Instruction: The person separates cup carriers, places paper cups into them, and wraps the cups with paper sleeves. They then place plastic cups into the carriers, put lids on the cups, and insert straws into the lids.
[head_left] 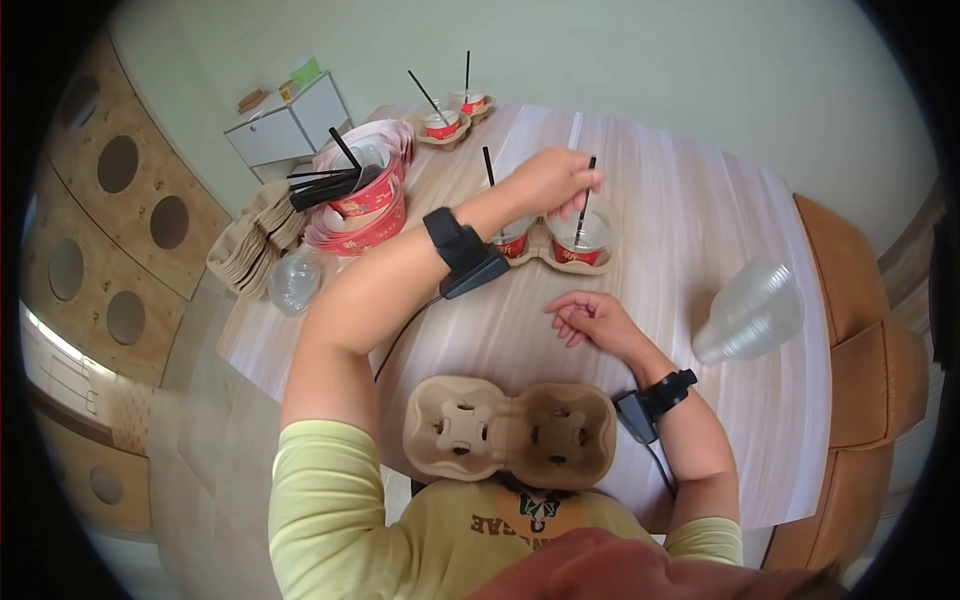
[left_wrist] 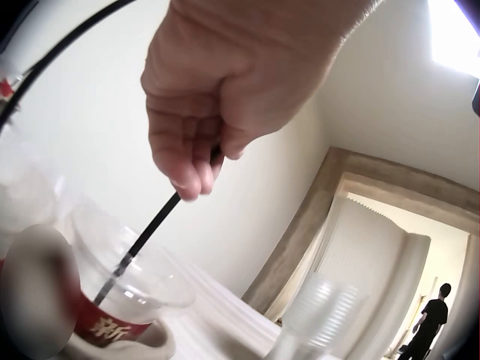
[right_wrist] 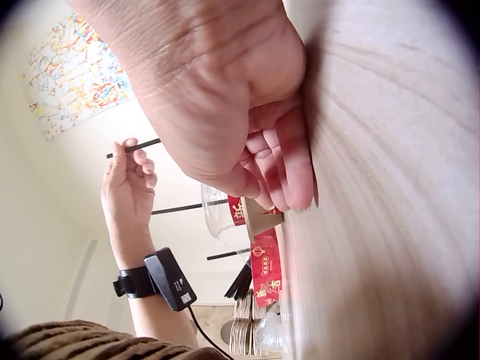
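Between its thumb and fingers my left hand [head_left: 550, 182] pinches the upper part of a black straw [left_wrist: 159, 219]. The straw's lower end is inside a clear plastic cup [left_wrist: 166, 289] with a red paper band. That cup sits in one well of a two-cup cardboard carrier [head_left: 541, 240]. Beside it in the same carrier is another red-banded cup [head_left: 511, 244] with its own black straw [head_left: 489, 165], partly hidden by my left forearm. My right hand [head_left: 597, 325] rests on the table nearer to me, fingers loosely curled and holding nothing.
An inverted cardboard carrier [head_left: 510, 430] lies at the near edge. Stacked clear cups [head_left: 750, 312] lie to the right. At left are red paper buckets [head_left: 362, 225], black straws [head_left: 330, 186], stacked carriers [head_left: 245, 250] and clear lids [head_left: 296, 282]. Filled carriers [head_left: 442, 135] stand behind.
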